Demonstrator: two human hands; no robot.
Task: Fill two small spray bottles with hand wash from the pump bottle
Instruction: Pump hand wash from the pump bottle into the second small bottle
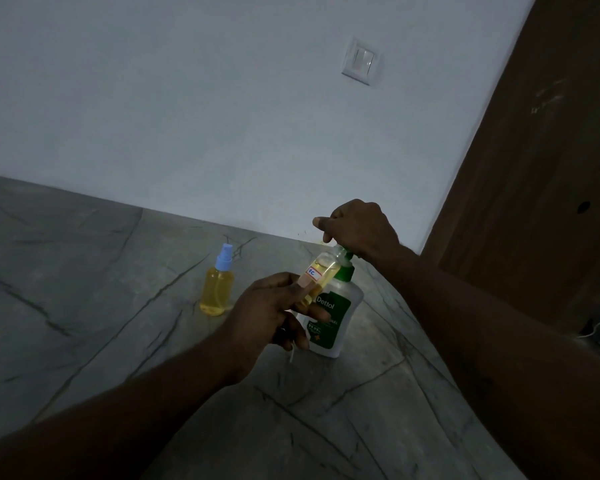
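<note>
A Dettol pump bottle (333,313) with a green label and green pump stands on the grey marble floor (101,306). My right hand (359,228) rests on top of its pump head, fingers closed over it. My left hand (271,313) holds an uncapped small spray bottle (321,273), tilted, with its mouth up at the pump nozzle; yellow liquid shows inside and a small white sticker is on its side. A second small spray bottle (218,287), full of yellow liquid and fitted with a blue spray cap, stands upright to the left.
A pale wall (222,116) with a white switch plate (360,61) runs behind the bottles. A dark wooden door (534,202) stands at the right. A thin white object hangs below my left hand.
</note>
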